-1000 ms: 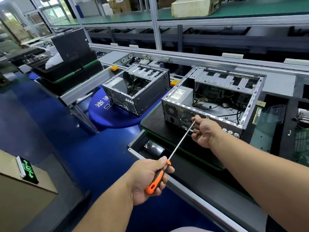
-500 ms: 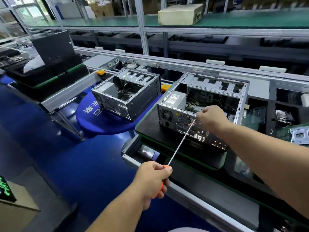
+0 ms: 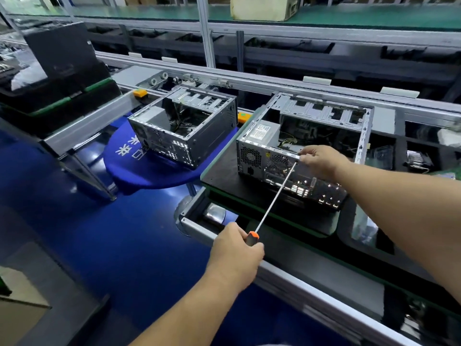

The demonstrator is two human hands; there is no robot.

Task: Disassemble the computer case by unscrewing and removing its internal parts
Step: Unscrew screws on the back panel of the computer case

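Note:
An open silver computer case [image 3: 324, 113] lies on a black pallet [image 3: 224, 176], its rear panel facing me and a grey power supply [image 3: 263, 132] inside at its left. My left hand [image 3: 237, 253] grips the orange and black handle of a long screwdriver [image 3: 274, 196]. The shaft runs up to the case's top rear edge. There my right hand [image 3: 321, 161] pinches the shaft's tip end against the edge, hiding the tip.
A second open case [image 3: 184, 131] sits to the left on a round blue platform [image 3: 139, 171]. Black bins [image 3: 57, 96] stand at the far left. Conveyor rails run behind and in front. Trays with parts lie at the right. A beige box [image 3: 262, 7] rests on the upper shelf.
My right hand has risen with the screwdriver tip from the rear panel's lower part to the case's top rear edge. My left hand has turned, covering more of the handle. The view has shifted.

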